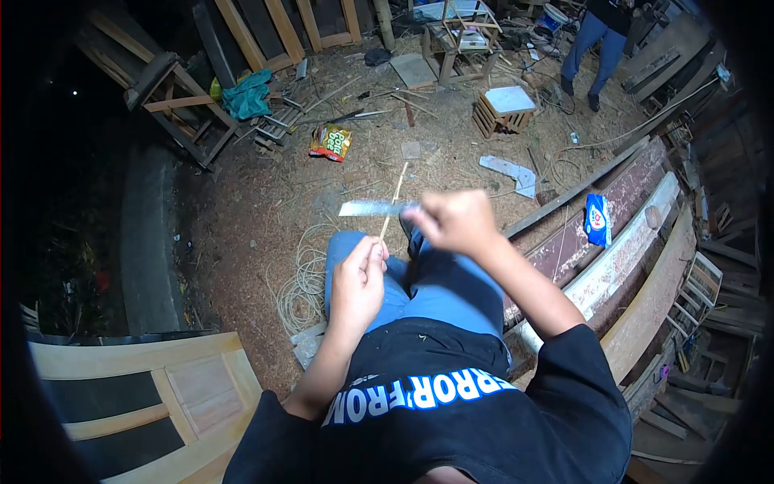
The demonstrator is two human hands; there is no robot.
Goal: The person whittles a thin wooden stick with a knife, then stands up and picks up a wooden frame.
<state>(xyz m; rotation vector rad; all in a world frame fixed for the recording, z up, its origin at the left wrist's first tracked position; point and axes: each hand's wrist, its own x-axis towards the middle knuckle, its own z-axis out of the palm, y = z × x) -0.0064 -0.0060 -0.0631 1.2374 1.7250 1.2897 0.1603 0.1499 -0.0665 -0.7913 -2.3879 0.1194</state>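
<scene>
Between the pinched fingers of my left hand (360, 278), low in front of my knees, is a thin pale wooden stick (401, 179) that points up and away from me. My right hand (459, 219) is closed round the handle of a knife (363, 208) with a broad, flat blade. The blade lies crosswise over the stick, a short way beyond my left fingers, and is slightly blurred by motion. My fingers hide most of the handle. Below both hands are my legs in blue trousers (455, 294).
A coil of pale cord (302, 282) lies on the ground by my left leg. Long boards (621, 270) bearing a blue packet (597, 219) run along my right. Ahead are a snack bag (330, 142) and a slatted crate (504, 110). A person (597, 48) stands at the back right.
</scene>
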